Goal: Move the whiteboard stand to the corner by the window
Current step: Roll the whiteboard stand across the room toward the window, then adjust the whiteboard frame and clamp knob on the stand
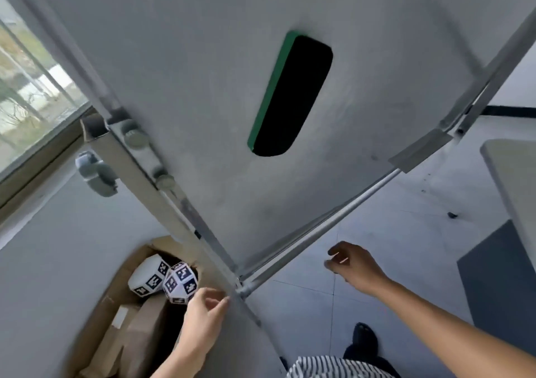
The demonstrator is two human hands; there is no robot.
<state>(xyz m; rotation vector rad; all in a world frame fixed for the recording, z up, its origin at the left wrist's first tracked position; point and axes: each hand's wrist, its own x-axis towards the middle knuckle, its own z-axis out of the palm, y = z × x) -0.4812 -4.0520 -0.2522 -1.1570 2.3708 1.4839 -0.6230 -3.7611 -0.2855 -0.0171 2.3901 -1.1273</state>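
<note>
The left hand (pixel 203 316), fingers loosely curled, grips nothing at the lower corner of the whiteboard stand (pixel 203 58). The right hand (pixel 355 264) hangs relaxed over the floor. A box (pixel 121 319) holds 2 patterned cubes (pixel 150 276). Farther off, an eraser (pixel 290 93) sits on the board, which stands beside the window (pixel 26 87).

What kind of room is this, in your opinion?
Probably an office or lab room: a whiteboard with an eraser stuck on it, a window, and a cardboard box holding marker-printed blocks.
</note>
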